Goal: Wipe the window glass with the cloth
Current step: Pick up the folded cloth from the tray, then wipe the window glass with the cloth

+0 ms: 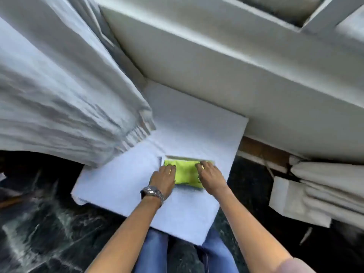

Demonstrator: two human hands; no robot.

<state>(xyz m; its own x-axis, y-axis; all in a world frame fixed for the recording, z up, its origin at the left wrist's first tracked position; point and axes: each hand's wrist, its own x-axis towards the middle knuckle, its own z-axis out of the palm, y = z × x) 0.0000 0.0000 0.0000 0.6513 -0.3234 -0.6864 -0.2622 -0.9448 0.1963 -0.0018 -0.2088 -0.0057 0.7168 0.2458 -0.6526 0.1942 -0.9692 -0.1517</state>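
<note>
A bright green cloth (186,173), folded into a rectangle, lies flat on a white table (189,125) below the window. My left hand (163,179), with a metal watch at the wrist, rests on the cloth's left edge. My right hand (211,175) rests on its right edge. Fingers of both hands press down on the cloth; whether they grip it is unclear. The window frame (307,20) and a strip of glass show at the top right, far above the hands.
A grey curtain (59,85) hangs at the left and drapes onto the table's left corner. A wide white sill and wall (216,62) run behind the table. Bundled white fabric (325,190) lies at the right on the dark marble floor (39,223).
</note>
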